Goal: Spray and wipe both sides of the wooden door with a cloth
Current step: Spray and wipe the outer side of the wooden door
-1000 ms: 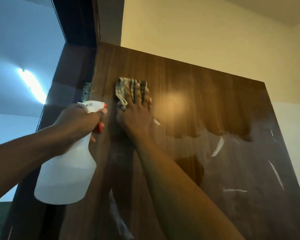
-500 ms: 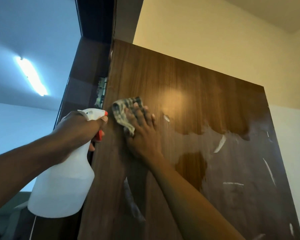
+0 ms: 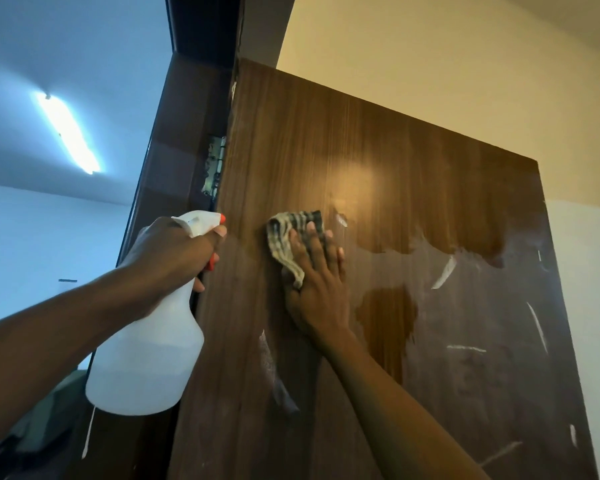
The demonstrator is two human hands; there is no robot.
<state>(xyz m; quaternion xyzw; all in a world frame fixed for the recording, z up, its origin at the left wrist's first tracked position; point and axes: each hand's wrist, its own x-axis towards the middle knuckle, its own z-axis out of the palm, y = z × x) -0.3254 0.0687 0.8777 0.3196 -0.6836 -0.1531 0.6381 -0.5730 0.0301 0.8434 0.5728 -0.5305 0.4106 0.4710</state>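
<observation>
Wooden door [image 3: 395, 161] ajar: upper panel glossy, lower right dull and streaked. Right hand [image 3: 317, 282], fingers straight, presses striped cloth [image 3: 283, 244] flat against the panel. Left hand [image 3: 174, 251] fingers wrap spray bottle [image 3: 146, 358] beside the hinge [image 3: 213, 168] edge. Cream wall [image 3: 430, 64] behind.

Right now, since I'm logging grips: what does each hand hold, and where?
Left hand grips the spray bottle at its neck; right hand presses the cloth flat against the door.

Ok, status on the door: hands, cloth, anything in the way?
Left hand grips spray bottle, below the hinge. Right hand presses cloth flat on door. Hazy patch, white streaks lower right. Nothing blocks the door face.
</observation>
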